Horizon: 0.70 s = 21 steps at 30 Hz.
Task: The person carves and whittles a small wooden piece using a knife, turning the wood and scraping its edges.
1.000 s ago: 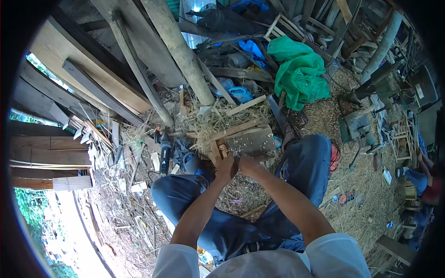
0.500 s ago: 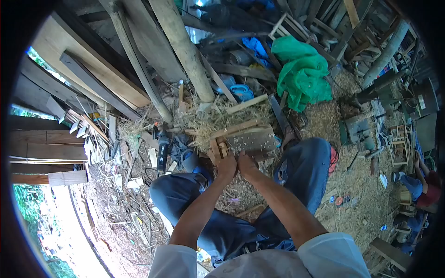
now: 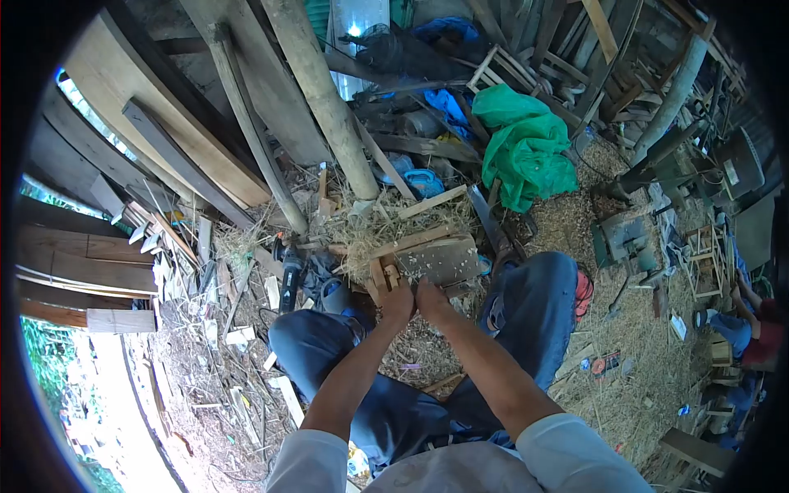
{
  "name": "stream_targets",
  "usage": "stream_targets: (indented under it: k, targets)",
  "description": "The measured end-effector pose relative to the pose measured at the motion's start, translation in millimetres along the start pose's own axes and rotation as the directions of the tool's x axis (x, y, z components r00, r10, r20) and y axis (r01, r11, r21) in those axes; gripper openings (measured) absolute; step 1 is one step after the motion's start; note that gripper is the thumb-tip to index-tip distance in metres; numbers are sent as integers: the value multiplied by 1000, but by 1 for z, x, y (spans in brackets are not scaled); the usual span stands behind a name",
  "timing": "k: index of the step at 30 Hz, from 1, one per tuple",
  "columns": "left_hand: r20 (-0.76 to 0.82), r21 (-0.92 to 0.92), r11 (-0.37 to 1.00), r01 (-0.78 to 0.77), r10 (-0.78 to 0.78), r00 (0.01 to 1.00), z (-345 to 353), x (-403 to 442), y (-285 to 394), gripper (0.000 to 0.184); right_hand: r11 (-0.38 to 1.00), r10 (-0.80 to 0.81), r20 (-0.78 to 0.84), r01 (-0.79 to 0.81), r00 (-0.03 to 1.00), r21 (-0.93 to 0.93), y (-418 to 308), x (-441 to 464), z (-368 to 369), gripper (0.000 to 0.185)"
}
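My left hand point(image 3: 398, 301) is closed on a small light wooden piece point(image 3: 390, 275) at the left end of a wooden block point(image 3: 440, 260). Close beside it, my right hand point(image 3: 430, 297) rests at the near edge of the block, its fingers curled around something too small to make out. Wood chips are scattered over the block's top. A longer wooden strip point(image 3: 415, 241) lies along its far side. Both hands are between my bent knees.
An angle grinder point(image 3: 289, 279) lies left of my left knee. A green plastic sheet point(image 3: 530, 152) is beyond the block. Wooden poles point(image 3: 329, 107) and boards lean at the upper left. A metal machine point(image 3: 629, 238) stands right; a person point(image 3: 752, 329) sits at the far right.
My view has shifted slightly. Both hands remain close together at the block, and the right hand has moved slightly along its near edge.
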State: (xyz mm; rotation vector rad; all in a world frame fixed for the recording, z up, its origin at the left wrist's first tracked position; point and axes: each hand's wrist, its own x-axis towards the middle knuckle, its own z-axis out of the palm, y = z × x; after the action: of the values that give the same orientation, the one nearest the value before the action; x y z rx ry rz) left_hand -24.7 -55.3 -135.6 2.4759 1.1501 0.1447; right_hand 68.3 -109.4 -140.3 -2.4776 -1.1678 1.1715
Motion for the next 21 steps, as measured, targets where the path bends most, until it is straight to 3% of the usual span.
stream_targets:
  k: [1,2,4,7,11,12,13,14,15,16,17,18,19,20,21]
  targets:
    - [20,-65,993,95,-93,995,-4,-2,-3,24,996,-38,116,47,992,-79,-4,-3,1,28]
    - [40,-127,974,190,-186,982,-10,-5,-4,25,996,-50,121,59,991,-74,-8,-10,4,28]
    - [290,145,988,-55,11,957,-2,6,-9,27,984,-77,-73,64,994,-166,9,-19,13,31]
    - [218,60,998,-30,16,976,-3,1,-7,30,944,-115,-183,51,976,-326,28,0,47,37]
    - [144,127,988,-92,73,987,-2,-1,-13,33,899,-241,-66,197,968,-391,31,24,59,42]
    - [181,74,994,-81,67,981,-4,-6,-12,31,988,-78,-84,65,993,-141,16,-3,35,34]
    - [187,47,996,-78,68,980,-6,-5,-13,31,991,82,-73,-74,994,112,5,-14,13,28]
    - [193,20,997,-75,70,979,-9,-4,-13,30,992,75,-80,-66,994,109,4,-13,14,28]
    - [191,49,997,-64,54,980,-9,-3,-17,29,776,-267,131,294,955,-558,6,-8,14,25]
    - [187,73,996,-51,37,982,-12,0,-18,28,80,-337,491,544,803,-835,7,-5,8,22]
    - [171,69,996,-53,41,984,-16,3,-22,28,69,-338,483,533,808,-843,9,-1,2,22]
    - [185,-42,998,-54,61,981,-30,10,-25,27,707,-256,297,388,920,-591,6,2,-10,29]
    - [196,-152,987,-54,84,977,-40,18,-25,28,997,-64,202,73,977,-37,3,6,-22,40]
    - [177,-152,986,-61,88,980,-49,27,-22,28,996,-74,188,84,979,-44,3,10,-35,40]
    - [158,-315,947,-54,108,981,-76,37,-10,29,983,-182,35,182,983,-18,-4,8,-60,30]
